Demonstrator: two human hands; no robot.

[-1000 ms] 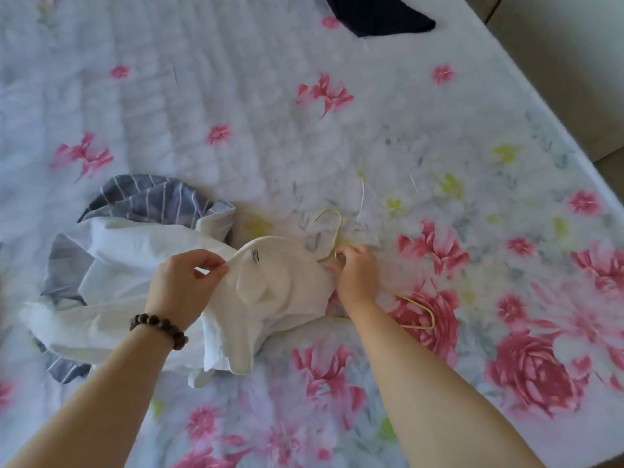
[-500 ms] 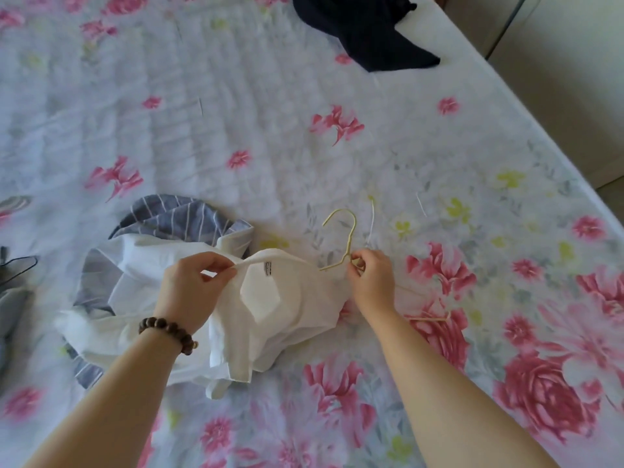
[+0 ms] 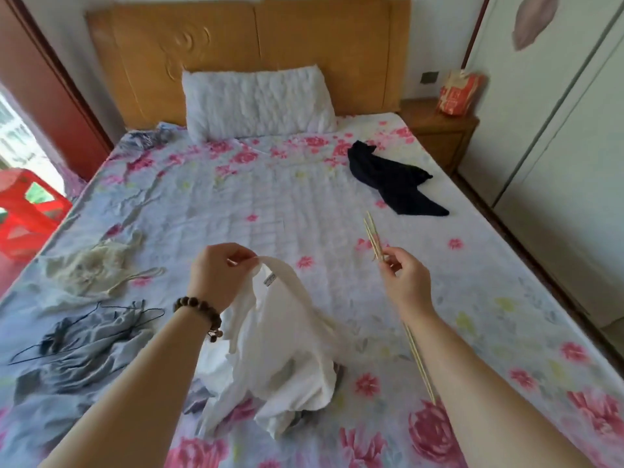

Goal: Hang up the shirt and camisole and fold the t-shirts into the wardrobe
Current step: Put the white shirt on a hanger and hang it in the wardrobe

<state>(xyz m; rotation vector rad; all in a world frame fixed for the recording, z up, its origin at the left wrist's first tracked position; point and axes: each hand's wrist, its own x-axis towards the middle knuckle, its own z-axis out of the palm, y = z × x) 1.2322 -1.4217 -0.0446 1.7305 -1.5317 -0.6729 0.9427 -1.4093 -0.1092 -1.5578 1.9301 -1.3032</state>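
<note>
Head camera looks down the bed (image 3: 270,204) toward its headboard (image 3: 236,55).

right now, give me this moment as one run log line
left hand: pinches white shirt collar, held up | right hand: holds yellow hanger | step: hanger not yet in shirt

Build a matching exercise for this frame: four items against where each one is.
Items:
1. white garment
2. yellow hanger
3. navy garment
4. cream camisole

Places:
A. lying on the far right part of the bed
B. pinched by the left hand
C. lying near the bed's left edge
D. held in the right hand

Pairs: 1-B, 2-D, 3-A, 4-C
</note>
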